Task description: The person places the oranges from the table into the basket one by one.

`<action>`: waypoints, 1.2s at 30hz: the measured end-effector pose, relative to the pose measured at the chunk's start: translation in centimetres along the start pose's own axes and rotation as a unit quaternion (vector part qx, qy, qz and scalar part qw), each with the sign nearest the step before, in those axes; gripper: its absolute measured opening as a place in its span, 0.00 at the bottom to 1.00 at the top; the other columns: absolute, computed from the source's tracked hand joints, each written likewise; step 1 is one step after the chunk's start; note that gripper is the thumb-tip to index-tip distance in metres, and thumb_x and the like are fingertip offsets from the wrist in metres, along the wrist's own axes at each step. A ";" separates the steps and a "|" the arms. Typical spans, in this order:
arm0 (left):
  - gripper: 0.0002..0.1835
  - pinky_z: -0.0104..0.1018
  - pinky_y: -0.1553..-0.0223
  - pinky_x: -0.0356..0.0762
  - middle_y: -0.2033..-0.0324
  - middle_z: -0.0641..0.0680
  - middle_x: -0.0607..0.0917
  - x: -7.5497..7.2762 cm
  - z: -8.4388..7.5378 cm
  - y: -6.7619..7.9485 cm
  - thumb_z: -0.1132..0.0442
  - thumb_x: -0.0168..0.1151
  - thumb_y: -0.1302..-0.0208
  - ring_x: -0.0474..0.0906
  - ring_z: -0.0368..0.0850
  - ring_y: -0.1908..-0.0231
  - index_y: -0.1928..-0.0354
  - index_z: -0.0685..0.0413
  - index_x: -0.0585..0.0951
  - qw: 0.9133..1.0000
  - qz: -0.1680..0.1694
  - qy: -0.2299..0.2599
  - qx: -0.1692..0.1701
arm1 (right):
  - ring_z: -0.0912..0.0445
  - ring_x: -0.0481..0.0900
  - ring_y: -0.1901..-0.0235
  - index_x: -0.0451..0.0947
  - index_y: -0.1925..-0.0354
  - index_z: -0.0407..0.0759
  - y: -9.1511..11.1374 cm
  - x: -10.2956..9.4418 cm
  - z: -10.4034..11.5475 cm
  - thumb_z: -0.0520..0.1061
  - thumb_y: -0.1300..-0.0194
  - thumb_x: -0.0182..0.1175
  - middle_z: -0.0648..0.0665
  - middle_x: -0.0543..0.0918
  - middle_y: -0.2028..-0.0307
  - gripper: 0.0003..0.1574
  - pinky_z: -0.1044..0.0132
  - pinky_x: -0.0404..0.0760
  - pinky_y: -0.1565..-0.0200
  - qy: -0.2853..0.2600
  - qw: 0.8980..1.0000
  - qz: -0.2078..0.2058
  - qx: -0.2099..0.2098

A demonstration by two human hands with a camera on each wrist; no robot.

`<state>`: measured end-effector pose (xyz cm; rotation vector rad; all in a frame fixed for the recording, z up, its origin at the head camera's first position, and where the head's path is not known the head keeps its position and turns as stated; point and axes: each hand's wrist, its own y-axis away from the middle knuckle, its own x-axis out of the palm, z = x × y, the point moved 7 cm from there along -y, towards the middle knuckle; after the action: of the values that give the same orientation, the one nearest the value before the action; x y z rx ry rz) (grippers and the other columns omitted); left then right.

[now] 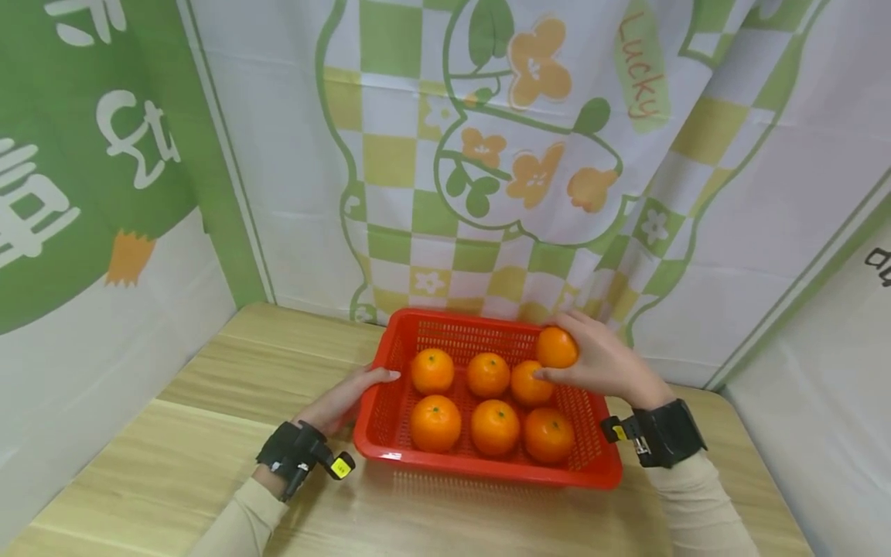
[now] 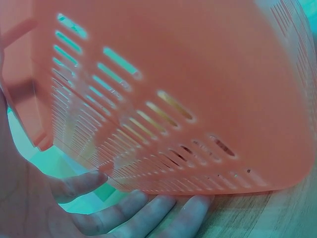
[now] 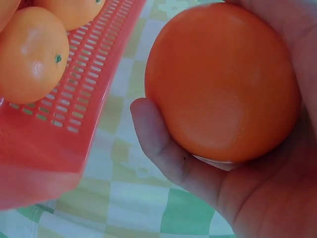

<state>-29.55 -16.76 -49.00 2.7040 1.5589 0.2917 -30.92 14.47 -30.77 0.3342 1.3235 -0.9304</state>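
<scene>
A red plastic basket (image 1: 455, 463) with slotted walls stands on the table and has oranges (image 1: 435, 424) in two rows. At its left end my left hand (image 1: 348, 396) grips it, thumb over the rim; in the left wrist view the fingers (image 2: 148, 210) reach along the lower edge of the slotted wall. My right hand (image 1: 602, 360) holds another orange (image 1: 557, 347) over the back right corner of the basket. Seen from the right wrist, that orange (image 3: 223, 84) sits between thumb and palm, beside the basket wall (image 3: 94, 64).
Behind the basket hangs a printed curtain (image 1: 445, 255) with green checks and flowers. Fabric walls stand at left and right. The light wooden table (image 1: 209, 433) extends to the left and in front of the basket.
</scene>
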 end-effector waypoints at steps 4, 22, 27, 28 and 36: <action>0.36 0.57 0.53 0.77 0.41 0.70 0.70 0.7 -1.2 0.5 0.47 0.48 0.32 0.72 0.65 0.49 0.30 0.57 0.51 1.000 -0.003 -0.005 -0.003 | 0.55 0.75 0.63 0.72 0.48 0.51 -0.4 0.1 0.3 0.67 0.57 0.70 0.49 0.75 0.55 0.42 0.56 0.80 0.65 -0.002 1.000 0.003 -0.002; 0.36 0.57 0.53 0.77 0.41 0.71 0.70 1.0 -1.1 0.3 0.49 0.48 0.31 0.71 0.66 0.48 0.29 0.58 0.50 1.000 0.009 -0.001 0.007 | 0.52 0.72 0.54 0.71 0.48 0.55 -1.7 1.0 1.5 0.64 0.56 0.71 0.46 0.75 0.50 0.38 0.50 0.77 0.55 -0.005 1.000 0.023 -0.019; 0.34 0.58 0.52 0.75 0.40 0.73 0.67 1.4 -1.6 0.8 0.51 0.49 0.30 0.70 0.68 0.47 0.29 0.57 0.50 1.000 -0.003 0.021 -0.010 | 0.51 0.72 0.53 0.71 0.47 0.53 -2.2 1.9 2.1 0.64 0.56 0.71 0.47 0.74 0.48 0.40 0.50 0.77 0.55 -0.001 0.999 0.033 -0.039; 0.34 0.58 0.52 0.75 0.40 0.73 0.67 1.4 -1.6 0.8 0.52 0.48 0.30 0.70 0.67 0.47 0.29 0.57 0.51 1.000 -0.005 0.021 -0.011 | 0.52 0.72 0.54 0.71 0.47 0.52 -2.3 2.0 2.3 0.64 0.56 0.71 0.47 0.74 0.49 0.40 0.51 0.78 0.56 -0.001 0.998 0.034 -0.044; 0.33 0.57 0.52 0.76 0.41 0.73 0.69 1.1 -1.3 0.9 0.52 0.48 0.30 0.71 0.67 0.48 0.30 0.58 0.52 1.000 -0.012 0.020 -0.012 | 0.54 0.72 0.57 0.71 0.46 0.52 -3.0 3.7 2.9 0.65 0.57 0.71 0.47 0.73 0.50 0.41 0.55 0.78 0.59 0.001 0.998 0.048 -0.045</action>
<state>-28.45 -16.40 -47.41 2.6757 1.5863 0.3651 -31.29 9.22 -32.55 0.3263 1.3342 -0.7887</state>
